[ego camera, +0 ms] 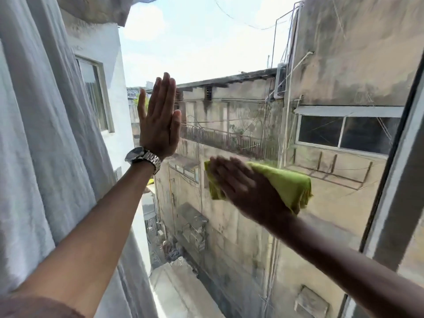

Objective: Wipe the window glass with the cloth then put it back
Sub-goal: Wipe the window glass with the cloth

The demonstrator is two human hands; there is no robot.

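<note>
The window glass [229,53] fills the middle of the view, with weathered buildings and sky behind it. My right hand [245,187] presses a folded green cloth [289,184] flat against the glass, right of centre; the hand is blurred. The cloth sticks out on both sides of my fingers. My left hand [159,118] lies flat on the glass higher up and to the left, fingers straight and pointing up, holding nothing. A metal watch [143,157] is on that wrist.
A white curtain [41,134] hangs along the left side, beside my left forearm. The window frame [394,180] slants down the right edge. Below the glass at the bottom is a pale sill [174,292].
</note>
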